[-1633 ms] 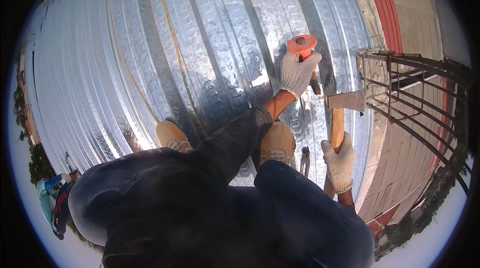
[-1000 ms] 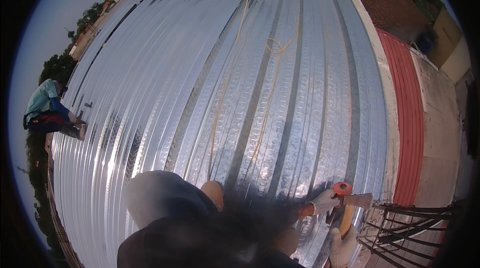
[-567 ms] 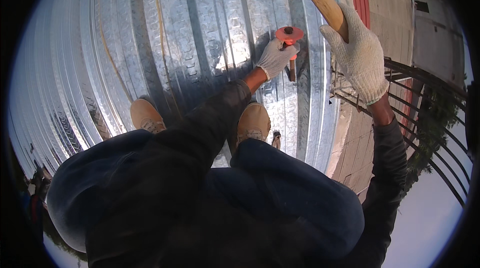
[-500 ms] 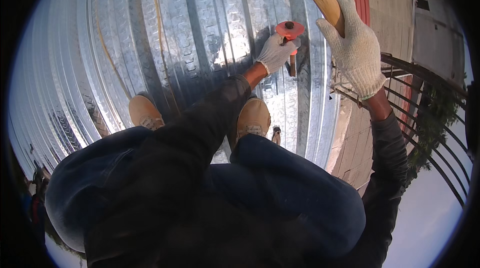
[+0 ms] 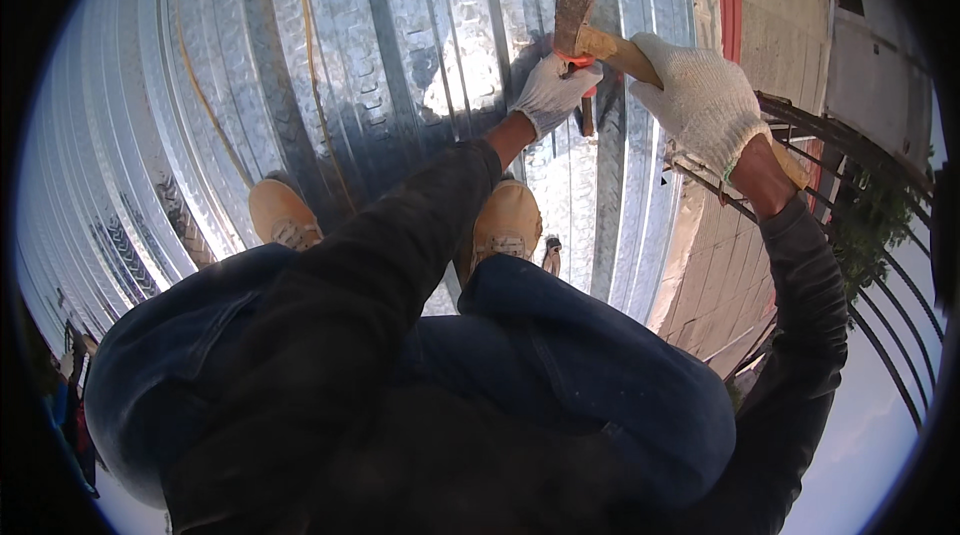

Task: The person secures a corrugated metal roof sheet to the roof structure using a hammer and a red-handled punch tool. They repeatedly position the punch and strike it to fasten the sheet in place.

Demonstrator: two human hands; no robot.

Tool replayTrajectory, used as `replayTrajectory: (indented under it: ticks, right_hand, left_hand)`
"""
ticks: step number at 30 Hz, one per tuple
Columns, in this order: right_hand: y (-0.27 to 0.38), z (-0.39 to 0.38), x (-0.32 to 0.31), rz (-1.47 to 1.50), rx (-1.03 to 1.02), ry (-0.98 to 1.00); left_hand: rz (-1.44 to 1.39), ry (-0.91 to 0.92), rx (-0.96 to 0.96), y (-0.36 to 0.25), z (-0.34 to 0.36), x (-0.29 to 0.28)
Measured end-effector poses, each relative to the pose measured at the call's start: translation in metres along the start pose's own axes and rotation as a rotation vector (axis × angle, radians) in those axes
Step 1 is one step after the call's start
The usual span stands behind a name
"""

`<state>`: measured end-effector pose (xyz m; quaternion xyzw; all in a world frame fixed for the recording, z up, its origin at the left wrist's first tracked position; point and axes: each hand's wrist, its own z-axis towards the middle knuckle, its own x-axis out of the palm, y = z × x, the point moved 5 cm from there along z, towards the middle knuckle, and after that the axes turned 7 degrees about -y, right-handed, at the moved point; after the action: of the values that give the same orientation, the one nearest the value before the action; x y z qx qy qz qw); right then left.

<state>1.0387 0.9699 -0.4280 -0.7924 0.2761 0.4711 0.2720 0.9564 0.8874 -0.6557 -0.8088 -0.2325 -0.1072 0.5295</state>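
My left hand (image 5: 553, 95), in a knitted white glove, is closed around a chisel (image 5: 587, 115) with a red hand guard, held upright or nearly so on the ribbed metal sheeting (image 5: 380, 55). My gloved right hand (image 5: 700, 100) grips an axe (image 5: 577, 5) by its wooden handle. The axe head is over the chisel's red guard and hides much of it; I cannot tell whether they touch. A small metal tool (image 5: 552, 260), like pliers, lies beside my right shoe (image 5: 505, 225).
Two yellow cords (image 5: 310, 65) run along the sheeting. At the right are a concrete edge (image 5: 690, 265), bent rebar (image 5: 895, 325) sticking out and a red corrugated strip (image 5: 728, 5). My knees and left shoe (image 5: 280, 215) are below. Part of a co-worker (image 5: 75, 405) shows at far left.
The axe has gone from low at my right side to raised, and now down over the chisel. My left hand still grips the chisel. The view briefly tilted up across the roof.
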Motion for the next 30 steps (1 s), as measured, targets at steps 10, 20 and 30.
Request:
replayTrajectory:
  ticks: [10, 20, 30]
  right_hand:
    - [-0.022, 0.031, -0.023, 0.007, 0.043, -0.225]
    - [-0.030, 0.038, -0.010, 0.039, 0.027, -0.245]
    - [-0.023, 0.041, 0.012, -0.019, -0.077, -0.094]
  left_hand:
    - [0.020, -0.001, -0.003, 0.010, 0.000, 0.000]
    - [-0.090, 0.077, -0.077, 0.012, 0.002, 0.005]
    - [-0.010, 0.046, -0.047, 0.009, 0.004, 0.001]
